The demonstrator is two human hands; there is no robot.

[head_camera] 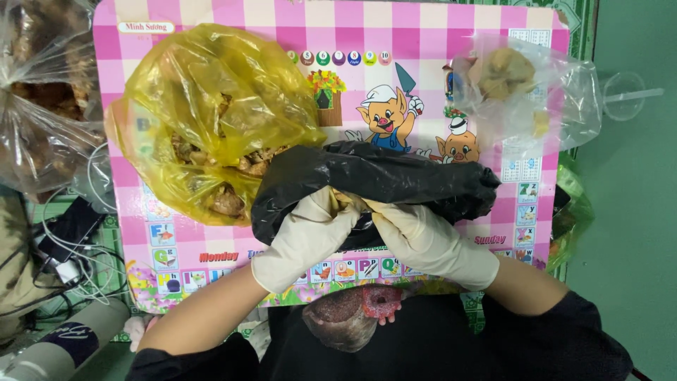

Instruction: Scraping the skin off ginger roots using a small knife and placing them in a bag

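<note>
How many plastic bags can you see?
4, maybe more hidden off-frame. A yellow bag lies at the table's left, a black bag is in both gloved hands, a clear bag sits top right, another clear bag far left.

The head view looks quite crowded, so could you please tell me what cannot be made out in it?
- Inside of the black bag: hidden by its own folds and both gloved hands, left hand, right hand.
- Fingers of both hands: tips buried in the bag's mouth.
- Contents of the yellow bag: brownish lumps, blurred by plastic.
- Clear bag: cut off by the left edge.
</note>
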